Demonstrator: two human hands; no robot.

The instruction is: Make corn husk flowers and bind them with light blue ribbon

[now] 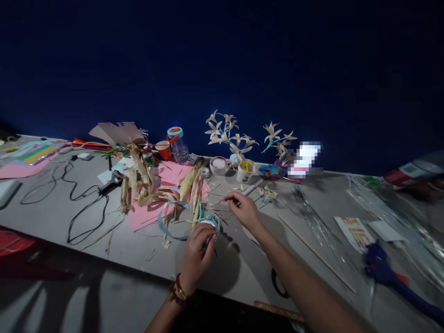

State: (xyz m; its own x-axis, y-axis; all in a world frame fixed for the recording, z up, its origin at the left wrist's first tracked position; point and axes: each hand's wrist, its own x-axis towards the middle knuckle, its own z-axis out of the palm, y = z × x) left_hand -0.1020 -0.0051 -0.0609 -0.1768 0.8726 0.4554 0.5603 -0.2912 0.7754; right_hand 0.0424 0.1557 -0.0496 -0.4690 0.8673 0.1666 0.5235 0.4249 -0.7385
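Observation:
My left hand, with beaded bracelets at its wrist, is closed on a roll of light blue tape near the table's front edge. A loop of light blue ribbon curls out to the left of it. To the right and a little farther back, my right hand is raised over the table with fingers pinched. A thin pale strand shows at its fingertips. Dried corn husks lie left of both hands, partly over pink paper. Finished husk flowers on light blue stems stand behind.
White tubs, a red cup and a clear jar line the back. A lit phone leans near the wall. At right lie a wooden stick, wires and a blue glue gun. Black cable loops leftward.

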